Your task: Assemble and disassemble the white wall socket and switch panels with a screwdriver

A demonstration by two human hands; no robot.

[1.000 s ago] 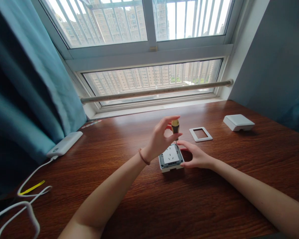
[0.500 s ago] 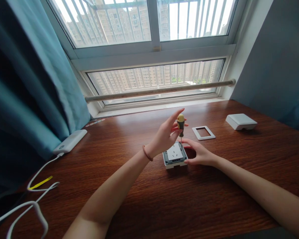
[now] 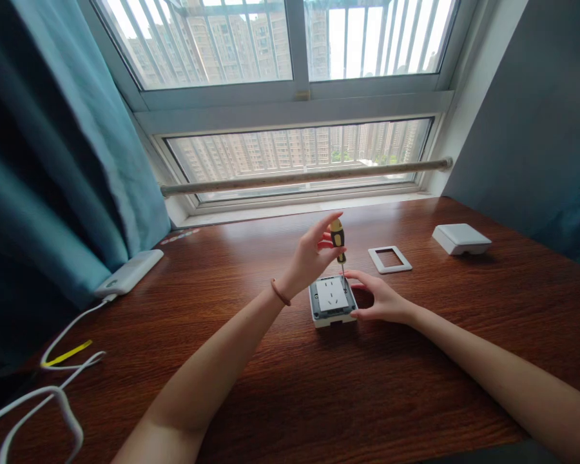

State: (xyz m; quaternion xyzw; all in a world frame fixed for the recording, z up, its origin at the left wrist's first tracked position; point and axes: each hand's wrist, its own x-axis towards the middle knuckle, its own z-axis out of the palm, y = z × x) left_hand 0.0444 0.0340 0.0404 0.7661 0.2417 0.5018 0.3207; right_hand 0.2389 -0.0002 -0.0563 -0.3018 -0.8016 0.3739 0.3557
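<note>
A wall socket (image 3: 332,295) with a white centre and a grey surround sits on its white box on the table. My left hand (image 3: 314,250), with a brown band at the wrist, holds a yellow and black screwdriver (image 3: 338,234) by its handle. The screwdriver stands nearly upright, its shaft reaching down to the right side of the socket, at a screw position. My right hand (image 3: 379,298) grips the right side of the socket box, thumb at the near corner and fingers at the far one.
A white square frame (image 3: 374,260) lies behind my right hand. Farther right is a white box (image 3: 461,238). On the left are a white power bank (image 3: 130,273), its white cable (image 3: 72,314) with a yellow tie (image 3: 68,353), and a blue curtain (image 3: 120,193).
My left hand has turned a little around the screwdriver, whose handle now tilts slightly left. The whole view has shifted slightly. My right hand keeps its hold on the socket box.
</note>
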